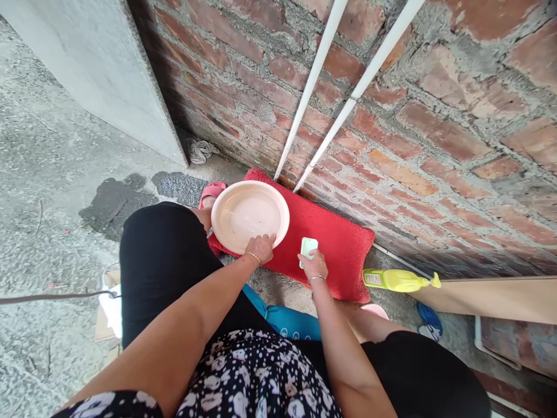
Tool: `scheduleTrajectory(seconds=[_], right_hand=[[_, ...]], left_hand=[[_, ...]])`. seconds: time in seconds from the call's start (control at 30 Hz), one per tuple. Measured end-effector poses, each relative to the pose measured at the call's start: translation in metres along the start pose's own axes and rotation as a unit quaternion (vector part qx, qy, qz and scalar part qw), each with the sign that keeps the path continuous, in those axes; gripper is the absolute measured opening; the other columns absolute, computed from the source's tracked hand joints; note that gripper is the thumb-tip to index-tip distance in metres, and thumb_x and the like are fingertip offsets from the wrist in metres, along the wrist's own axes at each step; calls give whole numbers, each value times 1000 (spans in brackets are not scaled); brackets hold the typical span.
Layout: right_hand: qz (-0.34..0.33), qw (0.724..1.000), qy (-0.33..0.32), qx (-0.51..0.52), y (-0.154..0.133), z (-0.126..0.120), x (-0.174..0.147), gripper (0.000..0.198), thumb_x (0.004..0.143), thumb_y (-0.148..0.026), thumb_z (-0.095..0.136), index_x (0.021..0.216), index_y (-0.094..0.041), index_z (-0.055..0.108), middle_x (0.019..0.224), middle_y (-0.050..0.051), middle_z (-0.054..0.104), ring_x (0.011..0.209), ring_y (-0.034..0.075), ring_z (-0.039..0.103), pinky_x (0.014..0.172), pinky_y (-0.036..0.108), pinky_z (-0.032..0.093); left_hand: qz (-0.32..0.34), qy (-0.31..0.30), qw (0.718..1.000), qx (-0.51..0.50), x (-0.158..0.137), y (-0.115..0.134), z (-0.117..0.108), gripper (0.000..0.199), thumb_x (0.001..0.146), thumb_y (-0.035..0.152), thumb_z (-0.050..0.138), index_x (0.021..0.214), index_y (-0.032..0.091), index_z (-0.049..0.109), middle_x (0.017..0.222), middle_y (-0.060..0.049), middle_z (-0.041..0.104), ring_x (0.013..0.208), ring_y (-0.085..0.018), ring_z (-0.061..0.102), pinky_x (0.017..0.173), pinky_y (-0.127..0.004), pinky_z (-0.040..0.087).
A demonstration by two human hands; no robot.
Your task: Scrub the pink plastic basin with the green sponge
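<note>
A pale pink plastic basin (249, 210) with clear water in it rests at the left end of a red rug (331, 247). My left hand (261, 247) is closed over the near right rim of the basin, its fingertips partly hidden at the inner wall. In my right hand (313, 264) is a small pale green rectangular block with rounded corners (309, 246), pinched between thumb and fingers over the rug, to the right of the basin. Its underside is hidden, so I cannot tell its exact kind.
A yellow bottle (394, 280) is beside the rug's right end. Behind the rug rises a brick wall (278, 98) with two white pipes (322, 75). A grey slab (117, 69) stands at the left; a crumpled rag (201, 151) lies by its foot. Wet patches (111, 203) mark the concrete.
</note>
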State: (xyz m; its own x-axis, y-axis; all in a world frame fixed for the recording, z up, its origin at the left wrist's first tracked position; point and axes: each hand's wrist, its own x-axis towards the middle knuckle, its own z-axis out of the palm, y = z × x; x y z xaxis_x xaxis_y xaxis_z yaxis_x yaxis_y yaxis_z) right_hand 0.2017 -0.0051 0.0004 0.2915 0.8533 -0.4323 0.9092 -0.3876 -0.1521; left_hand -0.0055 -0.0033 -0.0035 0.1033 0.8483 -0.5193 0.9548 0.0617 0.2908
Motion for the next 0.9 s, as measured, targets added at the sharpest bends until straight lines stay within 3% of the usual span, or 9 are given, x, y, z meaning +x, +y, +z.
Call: scheduleTrajectory(seconds=[0.1,0.2,0.43,0.57,0.7,0.8,0.9], right_hand=[[-72,996,-32,-31,-41,12,2,44,72,-57,54,105,-29,51,104,3,53,88,19,57,71,30,41],[-107,992,-54,-50,-63,21,4,44,73,-55,53,107,-28,51,106,5,52,91,21,56,72,31,41],[-117,990,-52,-63,-64,23,11,54,71,-61,54,112,-27,48,108,7,51,94,23,55,73,34,42],[-64,996,-43,-49,-35,14,20,55,71,-61,55,113,-27,47,109,6,52,96,22,56,76,34,42],[49,999,-11,-6,28,-6,25,54,71,-63,53,111,-26,48,111,6,55,96,22,57,76,33,43],[139,990,12,32,74,-22,23,55,71,-63,52,109,-24,50,109,9,57,95,24,58,74,33,43],[197,978,33,66,94,-29,21,55,70,-63,53,106,-21,52,106,12,59,93,26,58,72,33,43]], left_hand=[[3,6,1000,-3,-1,0,1,53,83,28,39,135,26,30,116,-13,51,106,-28,50,87,-43,37],[-1,10,1000,-2,-2,1,1,53,84,27,36,136,26,30,116,-13,51,105,-27,50,88,-44,37],[-7,11,1000,15,-2,1,1,53,83,25,35,136,26,29,114,-11,53,103,-26,51,85,-41,39],[-7,4,999,31,-1,1,0,57,81,24,38,137,27,28,116,-11,53,103,-25,51,84,-40,40],[-4,7,999,31,0,1,0,57,80,22,39,136,27,30,114,-11,54,102,-25,52,83,-39,41],[-3,9,1000,28,-1,1,0,56,81,22,39,136,27,30,114,-11,54,102,-25,52,84,-40,40],[-7,3,1000,25,0,1,1,56,82,24,39,136,27,29,114,-12,53,104,-26,51,85,-40,39]])
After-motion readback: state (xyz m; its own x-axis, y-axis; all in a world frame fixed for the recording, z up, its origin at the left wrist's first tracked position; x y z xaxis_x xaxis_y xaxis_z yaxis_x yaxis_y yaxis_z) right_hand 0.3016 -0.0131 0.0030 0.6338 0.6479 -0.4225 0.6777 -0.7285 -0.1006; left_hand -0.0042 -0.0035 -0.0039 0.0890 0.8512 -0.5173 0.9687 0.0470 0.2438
